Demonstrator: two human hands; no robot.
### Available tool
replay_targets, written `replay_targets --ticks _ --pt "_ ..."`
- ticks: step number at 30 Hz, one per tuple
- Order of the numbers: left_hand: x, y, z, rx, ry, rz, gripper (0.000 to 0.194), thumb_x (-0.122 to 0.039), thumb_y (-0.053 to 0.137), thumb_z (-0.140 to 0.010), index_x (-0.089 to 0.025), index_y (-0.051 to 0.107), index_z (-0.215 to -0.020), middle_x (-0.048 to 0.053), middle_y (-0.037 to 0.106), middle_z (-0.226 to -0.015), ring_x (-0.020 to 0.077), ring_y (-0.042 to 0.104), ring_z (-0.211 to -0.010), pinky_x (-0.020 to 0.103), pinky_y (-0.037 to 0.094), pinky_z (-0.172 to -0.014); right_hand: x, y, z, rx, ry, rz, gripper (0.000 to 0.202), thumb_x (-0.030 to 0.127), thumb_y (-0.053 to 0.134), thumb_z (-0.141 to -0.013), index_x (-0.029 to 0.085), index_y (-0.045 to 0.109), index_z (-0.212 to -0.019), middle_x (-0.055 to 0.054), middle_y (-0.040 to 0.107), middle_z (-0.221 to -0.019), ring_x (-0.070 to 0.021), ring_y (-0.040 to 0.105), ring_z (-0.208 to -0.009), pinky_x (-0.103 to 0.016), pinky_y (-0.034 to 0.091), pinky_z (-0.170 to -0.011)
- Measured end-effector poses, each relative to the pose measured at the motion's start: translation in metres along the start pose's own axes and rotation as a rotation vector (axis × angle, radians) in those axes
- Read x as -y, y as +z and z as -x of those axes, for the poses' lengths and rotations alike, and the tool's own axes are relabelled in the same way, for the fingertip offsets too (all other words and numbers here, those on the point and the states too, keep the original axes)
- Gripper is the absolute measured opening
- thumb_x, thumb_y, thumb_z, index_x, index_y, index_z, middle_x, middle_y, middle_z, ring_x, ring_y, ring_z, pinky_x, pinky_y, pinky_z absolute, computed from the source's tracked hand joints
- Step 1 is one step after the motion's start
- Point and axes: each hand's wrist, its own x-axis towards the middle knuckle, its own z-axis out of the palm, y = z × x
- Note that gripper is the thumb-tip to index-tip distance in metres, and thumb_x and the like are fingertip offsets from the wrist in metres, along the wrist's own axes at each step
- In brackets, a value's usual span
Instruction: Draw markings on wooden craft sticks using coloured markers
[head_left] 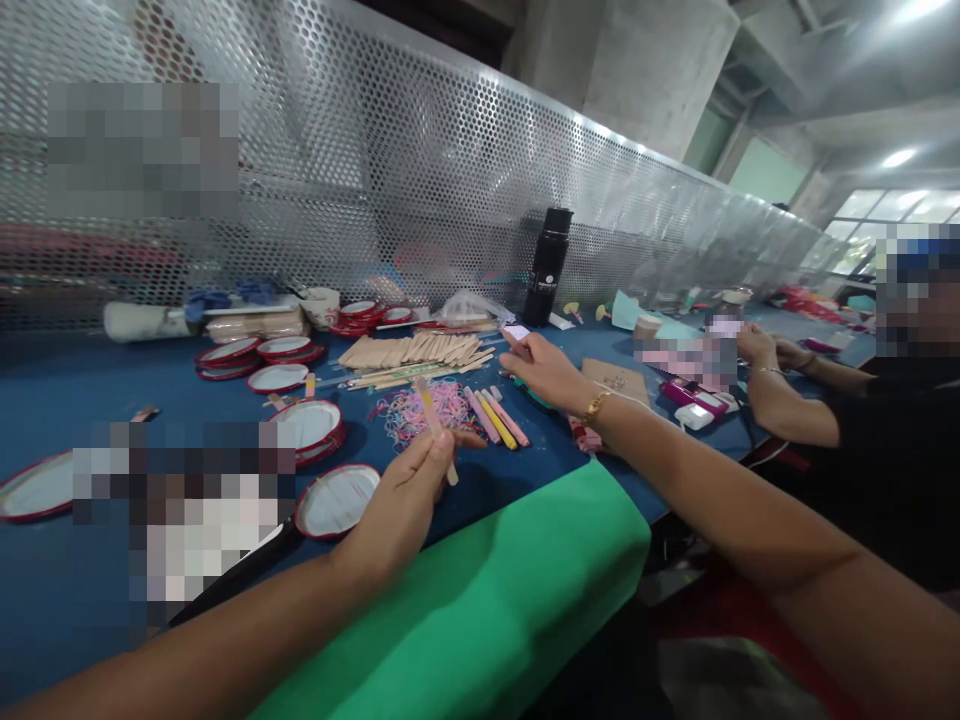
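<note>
My left hand (416,480) is closed, pinching a flat wooden craft stick (427,402) between thumb and fingers; a yellowish band shows near its upper part. My right hand (547,368) is stretched forward over the table, fingers apart and partly bent. Its fingertips are at a pale lilac slip of paper (516,332); whether they touch it I cannot make out. Between the hands lies a heap of colourful rubber bands (431,412). Beside it are several pink and yellow rolled sticks (499,415). Behind them, loose craft sticks (420,350) form a pile.
Red-rimmed round lids (339,500) stand in stacks and singly at the left. A black bottle (549,270) rises by the perforated metal screen (450,170). Green cloth (495,600) covers the near edge. At the right, a co-worker's hands (761,350) are at the table.
</note>
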Motion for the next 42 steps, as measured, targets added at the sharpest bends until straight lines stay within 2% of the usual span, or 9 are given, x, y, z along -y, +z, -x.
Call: replay_targets --ticks 2,5,9,13,16,21,27,34,42 --pt "-0.001 0.001 0.000 0.016 0.013 0.018 0.039 -0.051 0.043 -0.090 -0.019 0.065 -0.090 -0.005 0.040 -0.057 0.0126 0.034 -0.051 0.024 0.024 -0.048 0.012 -0.008 0.016 0.019 -0.021 -0.118 0.027 0.034 0.034 -0.096 0.019 0.053 -0.108 0.000 0.060 -0.080 -0.0111 0.055 -0.060 -0.025 0.044 -0.055" --pt "0.000 0.000 -0.001 0.036 0.039 0.008 0.035 -0.048 0.046 -0.090 -0.019 0.064 -0.082 -0.005 0.044 -0.054 0.0122 0.037 -0.050 0.024 0.026 -0.046 0.036 -0.013 0.050 0.103 -0.159 -0.695 0.045 0.032 0.043 -0.095 0.033 0.034 -0.139 0.002 0.059 -0.086 -0.0088 0.058 -0.056 -0.024 0.048 -0.051" --pt "0.001 -0.001 -0.003 0.092 0.032 0.005 0.036 -0.048 0.046 -0.090 -0.019 0.060 -0.073 -0.004 0.049 -0.052 0.0113 0.040 -0.047 0.023 0.027 -0.045 0.057 -0.009 0.080 0.204 -0.249 -1.022 0.028 0.031 0.043 -0.094 0.025 0.061 -0.115 0.000 0.062 -0.080 -0.0133 0.066 -0.068 -0.030 0.055 -0.067" --pt "0.001 -0.003 -0.005 0.114 -0.005 0.065 0.032 -0.045 0.047 -0.091 -0.019 0.058 -0.076 -0.004 0.052 -0.054 0.0110 0.044 -0.048 0.022 0.029 -0.045 0.057 0.003 0.079 0.241 -0.293 -1.197 0.024 0.037 0.050 -0.092 0.024 0.057 -0.110 -0.001 0.067 -0.080 -0.0189 0.068 -0.083 -0.039 0.053 -0.082" --pt "0.003 -0.004 -0.007 0.121 0.003 0.070 0.030 -0.043 0.047 -0.091 -0.018 0.059 -0.078 -0.002 0.057 -0.058 0.0110 0.047 -0.048 0.022 0.031 -0.044 0.051 0.018 0.076 0.083 -0.221 -1.143 0.020 0.041 0.059 -0.089 0.023 0.057 -0.099 0.000 0.066 -0.077 -0.0163 0.066 -0.078 -0.035 0.051 -0.082" --pt "0.005 -0.004 -0.008 0.112 -0.009 0.044 0.031 -0.044 0.049 -0.090 -0.019 0.059 -0.075 -0.003 0.057 -0.055 0.0107 0.045 -0.047 0.021 0.032 -0.044 0.048 0.034 0.081 0.016 -0.164 -1.095 0.043 0.051 0.034 -0.098 0.021 0.064 -0.105 0.001 0.059 -0.066 -0.0120 0.055 -0.055 -0.027 0.046 -0.054" --pt "0.007 -0.002 -0.008 0.011 -0.008 0.073 0.031 -0.049 0.054 -0.086 -0.019 0.060 -0.078 -0.008 0.039 -0.055 0.0090 0.033 -0.048 0.019 0.025 -0.043 0.051 0.028 0.088 -0.100 -0.218 -0.944 0.021 0.030 0.051 -0.091 0.021 0.066 -0.103 -0.004 0.067 -0.092 -0.0154 0.063 -0.080 -0.030 0.052 -0.073" --pt "0.003 -0.001 -0.007 0.057 -0.007 0.062 0.036 -0.053 0.056 -0.083 -0.019 0.052 -0.070 -0.008 0.036 -0.055 0.0087 0.028 -0.048 0.021 0.022 -0.044 0.054 0.031 0.094 -0.215 -0.270 -0.608 0.005 0.020 0.059 -0.082 0.021 0.059 -0.076 0.000 0.061 -0.072 -0.0142 0.057 -0.067 -0.029 0.046 -0.064" --pt "0.006 0.001 -0.007 0.080 0.000 0.075 0.034 -0.051 0.055 -0.084 -0.020 0.052 -0.072 -0.007 0.036 -0.057 0.0096 0.030 -0.050 0.021 0.023 -0.046 0.055 0.033 0.094 -0.218 -0.297 -0.505 0.008 0.024 0.058 -0.085 0.021 0.056 -0.078 -0.002 0.063 -0.075 -0.0168 0.057 -0.074 -0.032 0.045 -0.071"
